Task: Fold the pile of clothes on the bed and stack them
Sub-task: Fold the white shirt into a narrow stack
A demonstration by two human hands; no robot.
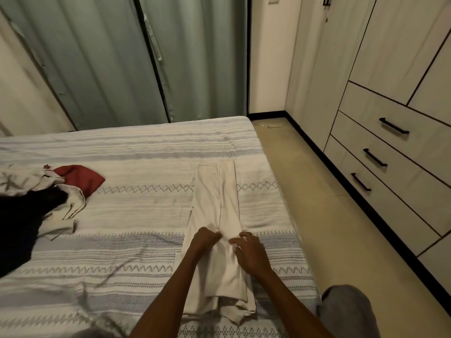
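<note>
A pair of cream trousers (217,198) lies lengthwise on the bed (136,152), legs folded together, near the right edge. My left hand (204,240) pinches the fabric at the middle of the trousers with curled fingers. Beside it, my right hand (249,250) grips the same stretch of cloth, fingers partly bent. At the bed's left side sits the pile of unfolded clothes (36,206): a dark red piece (80,178), a white patterned piece (70,206) and a black garment (19,230).
Grey-green curtains (109,59) hang behind the bed. A wardrobe with black-handled drawers (380,152) lines the right wall, with a strip of beige floor (324,215) between it and the bed. My knee in grey cloth (346,311) is at the bed's corner.
</note>
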